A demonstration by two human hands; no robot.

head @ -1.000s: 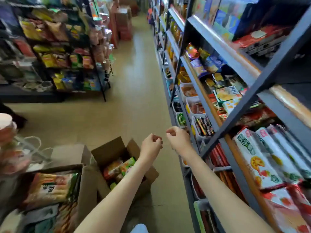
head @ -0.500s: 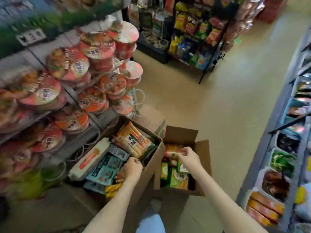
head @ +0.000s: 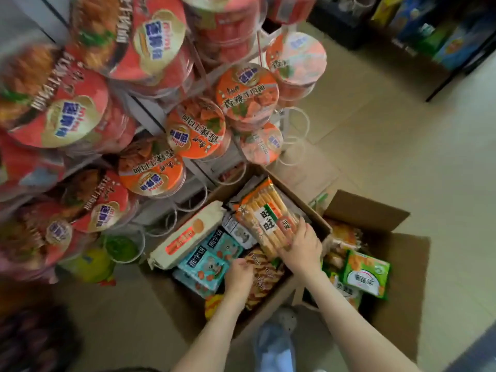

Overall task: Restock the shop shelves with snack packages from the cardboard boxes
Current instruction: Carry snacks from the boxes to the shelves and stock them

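Two open cardboard boxes stand on the floor below me. The left box (head: 306, 284) holds a long cream packet (head: 185, 236), teal biscuit packs (head: 212, 260), an orange-brown wrapped snack pack (head: 264, 277) and a clear bag of golden rice crackers (head: 265, 216). My right hand (head: 302, 247) grips the near end of the rice cracker bag. My left hand (head: 239, 275) reaches into the same box, fingers curled on the orange-brown snack pack. The right box (head: 402, 267) holds green packets (head: 366, 273) and other snacks.
A wire rack of red and orange instant noodle bowls (head: 196, 127) towers at the left, close over the left box. A dark shelf of colourful packs (head: 434, 36) stands at the far right. Beige floor (head: 389, 146) lies between. My shoe (head: 276, 342) is below.
My view swung from the right-hand shelves down to the boxes. My right hand moved from the right box to the rice cracker bag; my left hand stayed in the left box.
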